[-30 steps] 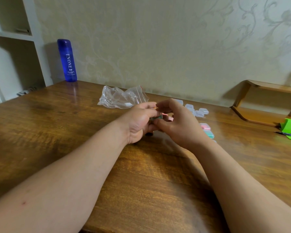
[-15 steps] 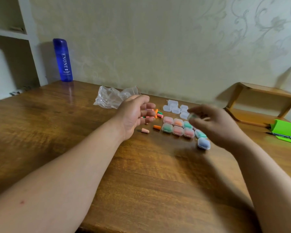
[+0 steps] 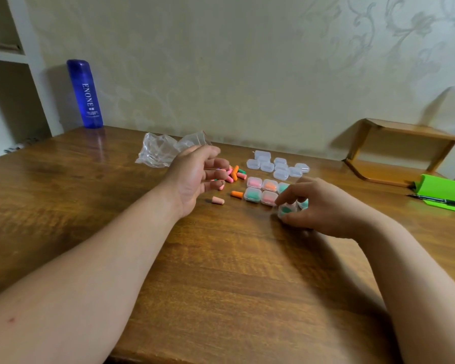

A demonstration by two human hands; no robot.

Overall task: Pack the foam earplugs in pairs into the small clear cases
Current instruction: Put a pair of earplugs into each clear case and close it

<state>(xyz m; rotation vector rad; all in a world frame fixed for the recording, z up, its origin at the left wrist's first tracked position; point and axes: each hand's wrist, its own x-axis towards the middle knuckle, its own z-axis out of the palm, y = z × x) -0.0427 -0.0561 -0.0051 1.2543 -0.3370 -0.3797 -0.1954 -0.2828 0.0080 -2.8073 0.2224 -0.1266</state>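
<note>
A blue bottle (image 3: 85, 93) marked ENONE is seen upright at the far left corner of the wooden tabletop (image 3: 221, 271), against the wall. A crumpled clear plastic bag (image 3: 160, 153) lies near the far edge, partly covered by the left hand (image 3: 196, 177). That hand is held above the tabletop with fingers loosely curled and nothing gripped. Loose foam earplugs (image 3: 235, 174) in pink, orange and green are piled just beyond its fingertips; one pink earplug (image 3: 218, 200) and one orange earplug (image 3: 237, 193) lie apart, nearer the front. Empty clear cases (image 3: 279, 165) are clustered toward the far edge. Filled cases (image 3: 260, 191) are set in two rows before them. A case with green earplugs (image 3: 286, 210) is pinched by the right hand (image 3: 323, 208), which hides the rows' right end. A wooden shelf (image 3: 402, 151), green stand (image 3: 443, 191) and pen (image 3: 439, 200) are noted at the right edge.
</note>
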